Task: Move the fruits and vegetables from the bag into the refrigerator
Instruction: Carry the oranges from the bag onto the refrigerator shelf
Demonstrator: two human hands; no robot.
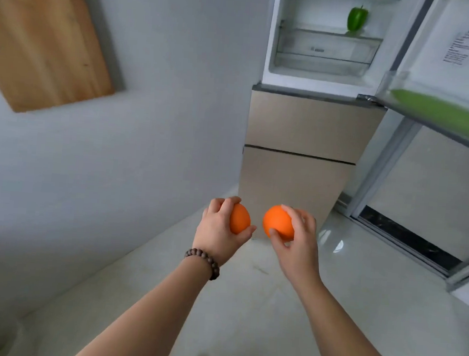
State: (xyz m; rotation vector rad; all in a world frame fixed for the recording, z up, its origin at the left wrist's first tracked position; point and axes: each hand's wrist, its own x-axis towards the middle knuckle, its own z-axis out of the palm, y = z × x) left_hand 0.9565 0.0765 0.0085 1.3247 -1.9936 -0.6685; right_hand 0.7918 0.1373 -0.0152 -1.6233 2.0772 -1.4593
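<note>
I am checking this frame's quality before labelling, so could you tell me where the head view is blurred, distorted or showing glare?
Head view: the long green vegetable in the door shelf is smeared and soft; the green pepper and both oranges, left and right, are fairly sharp; wide-angle distortion tilts the refrigerator; small glare patches sit on the floor.
</note>
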